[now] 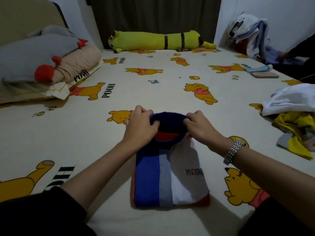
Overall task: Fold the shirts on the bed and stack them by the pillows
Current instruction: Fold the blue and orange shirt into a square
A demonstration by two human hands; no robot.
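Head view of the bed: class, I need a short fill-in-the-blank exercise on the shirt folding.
1. Both hands, left hand and right hand, grip the folded blue, grey and white shirt by its ____.
2. The silver metal watch is on the ____ wrist.
3. The long plush toy by the curtain is ____.

Missing words: collar; right; yellow

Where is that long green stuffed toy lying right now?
The long green stuffed toy lies across the far edge of the bed, against the dark curtain, beyond both hands and right of the pillows.
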